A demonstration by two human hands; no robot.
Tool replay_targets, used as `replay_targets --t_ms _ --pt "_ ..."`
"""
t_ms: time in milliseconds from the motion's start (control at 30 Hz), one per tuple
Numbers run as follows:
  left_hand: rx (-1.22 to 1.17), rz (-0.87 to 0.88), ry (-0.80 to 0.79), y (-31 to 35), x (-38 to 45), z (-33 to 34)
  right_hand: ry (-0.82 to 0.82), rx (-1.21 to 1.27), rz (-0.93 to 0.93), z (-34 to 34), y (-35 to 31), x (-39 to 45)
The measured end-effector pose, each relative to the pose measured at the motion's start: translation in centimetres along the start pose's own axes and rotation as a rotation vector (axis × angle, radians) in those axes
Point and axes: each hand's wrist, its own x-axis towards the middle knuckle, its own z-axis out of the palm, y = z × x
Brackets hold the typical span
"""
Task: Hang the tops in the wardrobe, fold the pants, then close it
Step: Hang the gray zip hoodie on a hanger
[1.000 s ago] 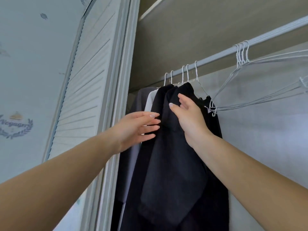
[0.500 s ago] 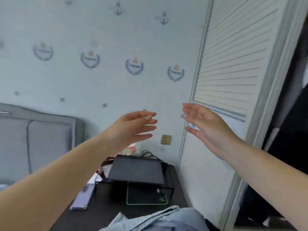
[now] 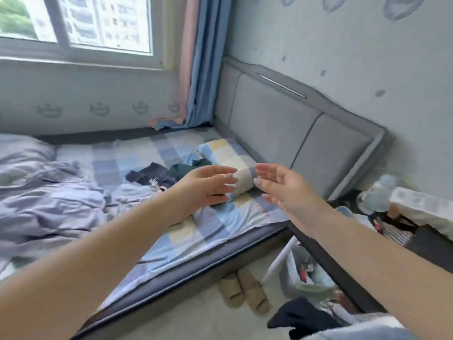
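While the head view faces the bed rather than the wardrobe, which is out of frame, the task appears to stand at a fetching step: dark garments lie crumpled on the checked sheet near the pillow, so clothing remains to be hung or folded, and closing the wardrobe is judged to be still ahead. Whether these pieces are tops or pants cannot be told from their bunched shape. Left hand and right hand are both raised above the mattress edge, palms turned toward each other, fingers extended and loosely spread; neither holds nor touches anything. Both hover near the dark garments, the left one closer. More dark cloth lies on the floor beside the slippers; its kind is unclear.
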Motion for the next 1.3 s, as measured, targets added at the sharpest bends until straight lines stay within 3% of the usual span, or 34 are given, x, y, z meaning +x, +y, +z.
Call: replay_targets --t_ms 233,500,700,833,1000,1300 --pt "-0.129 -0.117 0.443 -5.3 -3.5 -15.5 -0.404 0.051 0.117 13.8 4.3 12.6" --pt "-0.322 -0.196 0.947 -9.4 -9.4 -25.4 -0.717 -0.007 0.227 27.6 7.1 21.6" --pt "-0.415 -0.235 1.218 -11.6 -12.9 -29.7 -0.884 -0.044 0.263 35.7 8.6 23.9" --pt "-0.471 -0.239 1.271 -12.3 -14.3 -34.0 -0.92 -0.067 0.286 40.9 8.8 25.2" --pt "-0.446 -0.26 1.215 -12.4 -15.1 -43.7 -0.867 -0.103 0.314 48.9 8.9 27.4" --pt "-0.312 -0.333 1.175 -15.6 -13.0 -68.4 -0.74 -0.199 0.349 68.3 12.0 33.9"
